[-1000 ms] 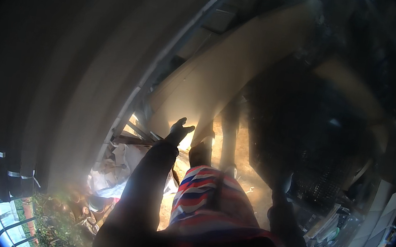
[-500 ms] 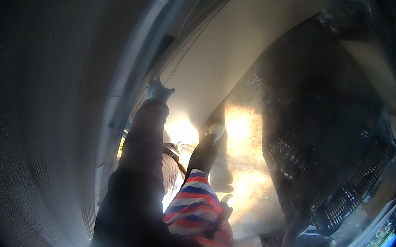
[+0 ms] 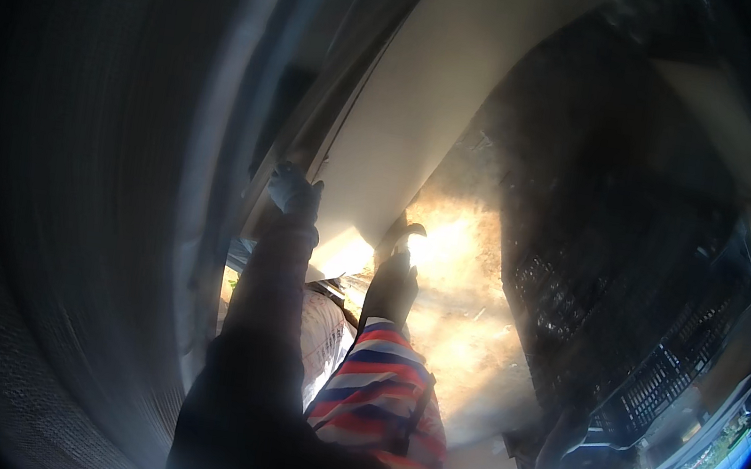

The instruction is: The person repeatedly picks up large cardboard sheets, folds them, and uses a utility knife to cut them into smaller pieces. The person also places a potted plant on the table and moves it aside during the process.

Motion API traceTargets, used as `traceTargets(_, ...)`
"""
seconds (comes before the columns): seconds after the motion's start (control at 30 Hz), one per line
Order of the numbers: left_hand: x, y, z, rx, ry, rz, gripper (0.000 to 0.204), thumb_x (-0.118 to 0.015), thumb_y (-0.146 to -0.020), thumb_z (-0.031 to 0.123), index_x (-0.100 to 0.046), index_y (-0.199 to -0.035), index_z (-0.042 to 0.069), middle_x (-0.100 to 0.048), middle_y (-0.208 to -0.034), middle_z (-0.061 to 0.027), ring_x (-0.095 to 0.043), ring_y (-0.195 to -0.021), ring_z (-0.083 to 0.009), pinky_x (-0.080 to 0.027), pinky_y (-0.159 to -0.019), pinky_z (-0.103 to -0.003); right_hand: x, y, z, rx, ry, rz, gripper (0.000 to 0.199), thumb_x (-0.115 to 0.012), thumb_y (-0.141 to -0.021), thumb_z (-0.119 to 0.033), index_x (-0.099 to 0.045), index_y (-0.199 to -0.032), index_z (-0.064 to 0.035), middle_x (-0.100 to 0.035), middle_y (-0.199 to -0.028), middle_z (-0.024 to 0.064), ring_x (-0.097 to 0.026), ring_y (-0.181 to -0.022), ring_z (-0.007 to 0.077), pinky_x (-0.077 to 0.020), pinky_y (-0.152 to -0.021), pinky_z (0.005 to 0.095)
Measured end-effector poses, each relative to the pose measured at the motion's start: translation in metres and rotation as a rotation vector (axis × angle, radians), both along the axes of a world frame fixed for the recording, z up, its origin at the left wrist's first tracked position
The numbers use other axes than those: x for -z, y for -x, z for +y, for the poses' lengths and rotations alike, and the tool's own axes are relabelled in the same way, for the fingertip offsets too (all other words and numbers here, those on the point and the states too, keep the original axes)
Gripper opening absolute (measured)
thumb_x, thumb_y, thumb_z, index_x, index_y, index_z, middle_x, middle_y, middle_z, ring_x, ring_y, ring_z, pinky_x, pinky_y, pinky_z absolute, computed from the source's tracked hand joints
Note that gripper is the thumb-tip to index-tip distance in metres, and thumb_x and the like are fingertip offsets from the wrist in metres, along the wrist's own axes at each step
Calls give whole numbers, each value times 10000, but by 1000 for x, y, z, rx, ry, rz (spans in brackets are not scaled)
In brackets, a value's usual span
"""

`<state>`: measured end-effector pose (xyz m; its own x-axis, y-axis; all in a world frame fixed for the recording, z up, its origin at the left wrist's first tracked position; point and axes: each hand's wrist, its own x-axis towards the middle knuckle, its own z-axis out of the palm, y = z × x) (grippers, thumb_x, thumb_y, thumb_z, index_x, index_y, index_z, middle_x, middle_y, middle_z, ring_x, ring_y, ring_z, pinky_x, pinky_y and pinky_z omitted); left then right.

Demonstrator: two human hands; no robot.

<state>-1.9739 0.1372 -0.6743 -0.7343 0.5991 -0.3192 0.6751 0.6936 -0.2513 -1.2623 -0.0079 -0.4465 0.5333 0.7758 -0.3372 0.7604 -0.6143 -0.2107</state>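
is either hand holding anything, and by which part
The left hand is at the left edge of the pale panel, near its lower end; whether it grips cannot be told. The right hand, in deep shadow near the dark crate, is unclear too.

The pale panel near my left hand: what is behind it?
Past the pale panel, sunlit ground shows at lower right; anything directly behind the panel is covered and cannot be seen.

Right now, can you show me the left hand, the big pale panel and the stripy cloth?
Left hand [image 3: 294, 192], head view: middle of the hand.
Big pale panel [image 3: 419, 98], head view: its broad face.
Stripy cloth [image 3: 374, 379], head view: middle of its stripes.
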Motion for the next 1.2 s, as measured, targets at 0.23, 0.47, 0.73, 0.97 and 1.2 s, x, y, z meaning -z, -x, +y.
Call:
traceTargets(0.23, 50, -93, -84, -192, -339, -603, 559, -793, -693, 356, -589, -1124, 64, -687, -965, -192, -654, -906, -393, -516, -803, -468, 23, 0, -3, 86, -81, 65, 573, -552, -890, -480, -557, -1252, -35, -679, -1030, 184, -663, -913, 312, -519, -789, 427)
traceTargets(0.47, -27, -85, 51, 310, -496, -643, 313, -723, -805, 311, -641, -823, 9, -677, -742, -202, -664, -693, -386, -517, -628, -445, 26, 19, 25, 268, -256, 344, 580, -529, -905, -504, -559, -1254, -41, -688, -1012, 177, -670, -892, 311, -521, -778, 429)
traceTargets(0.73, -291, -62, 254, 405, -606, -1136, 494, -761, -805, 291, -623, -1160, -23, -638, -1091, -113, -590, -993, -196, -473, -827, -308, -61, 62, 65, 85, 96, 64, 541, -584, -874, -445, -537, -1304, -119, -654, -1094, 193, -644, -986, 307, -500, -847, 425)
traceTargets(0.97, -535, -181, 173, 307, -758, -1231, 460, -651, -896, 355, -625, -1176, -10, -630, -1161, -123, -565, -1078, -209, -435, -944, -350, -87, 54, -56, 17, -680, 52, 624, -683, -798, -285, -474, -1349, -81, -526, -1294, 194, -520, -1169, 394, -439, -961, 471)
traceTargets(1.2, -599, -431, -6, 103, -770, -2349, 411, -601, -934, 246, -553, -1254, -7, -636, -1185, -109, -604, -1078, -231, -499, -914, -339, -205, 3, -262, -54, -478, 629, 804, -769, -774, -442, -438, -1400, -63, -461, -1405, 186, -433, -1304, 341, -386, -1058, 428)
